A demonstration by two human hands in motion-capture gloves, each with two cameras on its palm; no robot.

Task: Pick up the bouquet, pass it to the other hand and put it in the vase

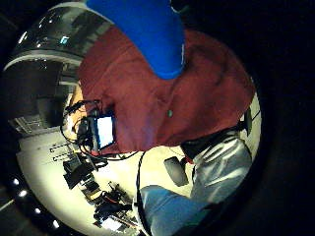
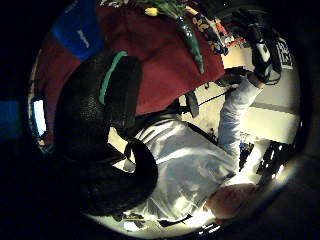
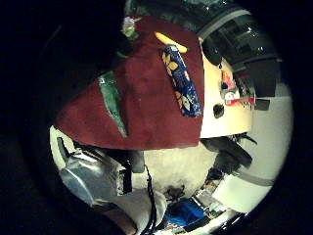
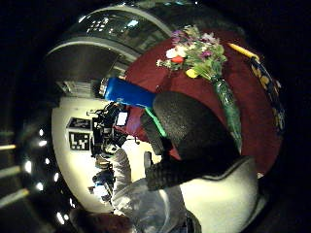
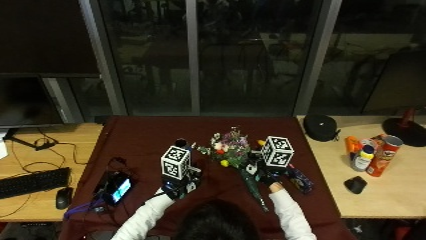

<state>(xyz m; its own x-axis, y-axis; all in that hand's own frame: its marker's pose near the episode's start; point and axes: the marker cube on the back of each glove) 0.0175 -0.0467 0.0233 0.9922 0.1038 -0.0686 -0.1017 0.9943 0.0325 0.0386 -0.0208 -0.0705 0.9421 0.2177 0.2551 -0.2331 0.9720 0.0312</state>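
Lying flat on the dark red tablecloth [image 5: 146, 135] — the bouquet [image 5: 229, 150], flower heads toward the window, green-wrapped stems [image 5: 253, 190] running back toward the person. Mixed blooms: white, red, yellow, purple, seen plainly in the right thumb side palm view [image 4: 194, 56]. Just beside the stems on the far-right side, the right hand [image 5: 269, 175] in its black glove, low over the cloth; from its own thumb side view a thumb [image 4: 189, 124] arched near the stem wrap and not closed round it, so fingers relaxed and holding nothing, as far as can be told. Left of the flowers, the left hand [image 5: 176, 187], also low over the cloth, apart from the bouquet; in its thumb side view, gloved fingers [image 2: 100, 115] loosely curled round nothing. Close by the left hand, a blue vase [image 4: 129, 92] standing on the cloth, mostly hidden in the outside view. Next to the right hand, a dark blue patterned packet [image 5: 299, 180]. Near the cloth's left edge, a phone [image 5: 118, 187] with lit screen. On the bare wood at right, a mouse [image 5: 355, 185] and a red crisp tube [image 5: 385, 155]; at left, a keyboard [image 5: 33, 182].
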